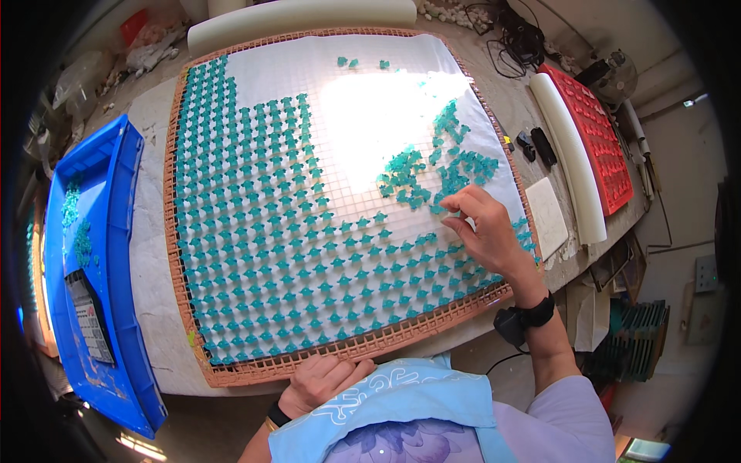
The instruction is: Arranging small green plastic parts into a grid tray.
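A large white sheet with a faint grid (343,139) lies on an orange-brown lattice frame (174,255). Rows of small teal turtle-like pieces (255,224) cover its left side and near part. Loose teal pieces (467,166) lie heaped at the right, beside my right hand (486,231). Its thumb and index finger are bent together in a pinch at the heap's near edge; anything between the fingertips is too small to make out. My left hand (328,380) rests with curled fingers at the frame's near edge, and nothing shows in it.
At the left stands a blue plastic tray (131,309) with teal bits and a dark-edged card-like item (89,312). White rolls lie behind (301,23) and right of the frame (567,154). Beyond the right roll are a red tray (590,135) and a small fan (617,77).
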`<state>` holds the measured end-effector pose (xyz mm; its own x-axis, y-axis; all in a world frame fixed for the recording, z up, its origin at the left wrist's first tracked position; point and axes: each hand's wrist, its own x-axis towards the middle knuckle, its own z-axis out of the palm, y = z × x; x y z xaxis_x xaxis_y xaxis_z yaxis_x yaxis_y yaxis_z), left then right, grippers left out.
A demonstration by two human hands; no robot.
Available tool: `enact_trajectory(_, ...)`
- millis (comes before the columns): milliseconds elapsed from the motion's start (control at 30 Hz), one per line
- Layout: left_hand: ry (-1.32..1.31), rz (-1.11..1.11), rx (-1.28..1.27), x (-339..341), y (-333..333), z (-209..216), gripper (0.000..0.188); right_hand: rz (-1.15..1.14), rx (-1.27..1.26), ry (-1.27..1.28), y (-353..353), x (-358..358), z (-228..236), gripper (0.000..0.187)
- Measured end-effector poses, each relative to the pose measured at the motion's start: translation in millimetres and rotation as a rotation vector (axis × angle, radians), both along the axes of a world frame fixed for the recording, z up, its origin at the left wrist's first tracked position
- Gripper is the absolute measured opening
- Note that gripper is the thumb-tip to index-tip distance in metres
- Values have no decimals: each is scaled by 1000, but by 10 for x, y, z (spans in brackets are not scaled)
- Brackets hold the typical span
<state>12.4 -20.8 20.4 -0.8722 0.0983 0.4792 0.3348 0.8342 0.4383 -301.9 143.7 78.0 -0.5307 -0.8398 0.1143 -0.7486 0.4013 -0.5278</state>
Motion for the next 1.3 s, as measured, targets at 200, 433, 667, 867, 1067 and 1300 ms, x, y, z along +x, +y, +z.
enact_trajectory(200,-4,10,2,3,17,-1,28,56,32,205,-64,-39,-76,22)
enact_trajectory(433,5,12,-6,-3,24,-13,26,94,-36,219,-22,15,-33,21)
enact_trajectory(667,16,6,-10,2,18,-49,27,218,19,35,21,57,0,12)
enact_trajectory(867,22,5,-11,2,20,-44,26,176,37,19,110,24,-8,10)
enact_trajectory(1067,15,8,-11,2,22,-42,28,189,22,36,138,17,-7,12)
enact_trajectory(1300,-5,10,-18,0,17,1,29,159,43,-74,68,46,119,14)
